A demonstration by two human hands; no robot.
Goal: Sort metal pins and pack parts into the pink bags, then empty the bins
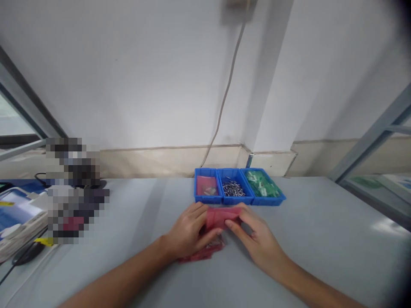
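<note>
Between my two hands a pink plastic bag [221,217] is stretched out above the table. My left hand [192,226] grips its left end, thumb pointing inward. At the other end, my right hand [253,231] pinches it between thumb and fingers. Several filled pink bags [201,256] lie on the table under and beside my left hand, partly hidden by it. Just beyond my hands stand three blue bins: the left bin [208,199] holds pink bags, the middle bin [237,200] holds small metal pins or screws, and the right bin [268,201] holds green-and-white packets.
The grey table [321,239] runs back to a white wall [154,85] with a hanging cable [229,81]. On the left are a black computer mouse [28,254], cables, papers and a blurred patch. Metal frames rise at both sides.
</note>
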